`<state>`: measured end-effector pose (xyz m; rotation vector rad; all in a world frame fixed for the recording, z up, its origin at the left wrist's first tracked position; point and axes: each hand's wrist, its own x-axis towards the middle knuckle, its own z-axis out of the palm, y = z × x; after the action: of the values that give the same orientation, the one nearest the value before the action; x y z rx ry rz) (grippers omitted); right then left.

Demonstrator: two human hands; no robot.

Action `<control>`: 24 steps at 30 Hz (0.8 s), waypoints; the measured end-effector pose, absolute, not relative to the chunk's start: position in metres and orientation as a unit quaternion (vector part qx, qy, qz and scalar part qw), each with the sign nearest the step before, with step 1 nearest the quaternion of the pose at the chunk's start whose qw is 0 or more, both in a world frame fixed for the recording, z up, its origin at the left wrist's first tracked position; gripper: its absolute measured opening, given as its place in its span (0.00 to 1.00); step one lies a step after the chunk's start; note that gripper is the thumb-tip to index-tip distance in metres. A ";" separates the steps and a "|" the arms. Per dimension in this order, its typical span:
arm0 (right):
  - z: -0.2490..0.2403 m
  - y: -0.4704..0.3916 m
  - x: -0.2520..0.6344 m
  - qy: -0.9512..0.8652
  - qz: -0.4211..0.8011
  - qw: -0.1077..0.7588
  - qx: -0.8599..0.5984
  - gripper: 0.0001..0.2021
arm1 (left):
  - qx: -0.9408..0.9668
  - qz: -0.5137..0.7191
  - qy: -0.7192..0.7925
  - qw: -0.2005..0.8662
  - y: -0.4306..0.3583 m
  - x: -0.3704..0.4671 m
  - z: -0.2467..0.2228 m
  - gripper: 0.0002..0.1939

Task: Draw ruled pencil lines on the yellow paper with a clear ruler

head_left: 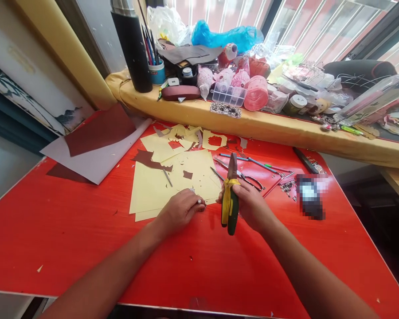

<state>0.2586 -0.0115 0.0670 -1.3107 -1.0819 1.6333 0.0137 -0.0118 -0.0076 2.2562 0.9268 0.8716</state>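
Note:
In the head view, my right hand [252, 204] is closed round a pair of pliers [232, 208] with green and yellow handles. The pliers stand nearly upright, jaws pointing away from me. My left hand [177, 210] is closed on a small dark brown piece [202, 206], mostly hidden by the fingers; a small white bead-like spot shows at the fingertips. The hand rests at the near edge of some pale yellow sheets [146, 195]. On these sheets lie brown scraps [187, 174] and a thin metal tool [168, 178]. Scissors [252, 181] lie just beyond my right hand.
Blue pens [262, 164] and small metal bits [287, 188] lie to the right, near a blurred-out dark object [309, 199]. Brown and white sheets [99, 133] lean at the left. A cluttered ledge [186, 110] holds a black flask [133, 53] and a clear compartment box [228, 94].

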 end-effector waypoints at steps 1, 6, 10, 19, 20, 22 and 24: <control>0.066 -0.015 0.255 -0.388 0.662 0.400 -0.501 0.25 | 0.839 0.326 0.343 0.268 -0.012 0.014 -0.009 0.15; 0.072 -0.031 0.251 -0.409 0.676 0.343 -0.508 0.22 | 0.844 0.343 0.331 0.247 -0.011 0.014 -0.013 0.14; 0.082 -0.040 0.255 -0.565 0.553 0.266 -0.552 0.26 | 0.844 0.355 0.331 0.229 -0.012 0.016 -0.017 0.13; 0.083 -0.059 0.241 -0.821 0.201 0.121 -0.521 0.28 | 0.831 0.380 0.336 0.226 -0.012 0.021 -0.021 0.10; 0.083 -0.060 0.240 -0.825 0.192 0.125 -0.517 0.28 | 0.831 0.381 0.337 0.226 -0.012 0.021 -0.020 0.10; 0.084 -0.060 0.239 -0.828 0.182 0.148 -0.509 0.28 | 0.831 0.382 0.336 0.226 -0.012 0.021 -0.018 0.10; 0.085 -0.058 0.238 -0.828 0.176 0.175 -0.503 0.28 | 0.831 0.384 0.335 0.225 -0.012 0.021 -0.016 0.10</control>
<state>0.2385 -0.0582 0.0847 -1.4262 -2.3448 0.4976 0.0212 -0.0117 -0.0163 2.2914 0.9229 1.0584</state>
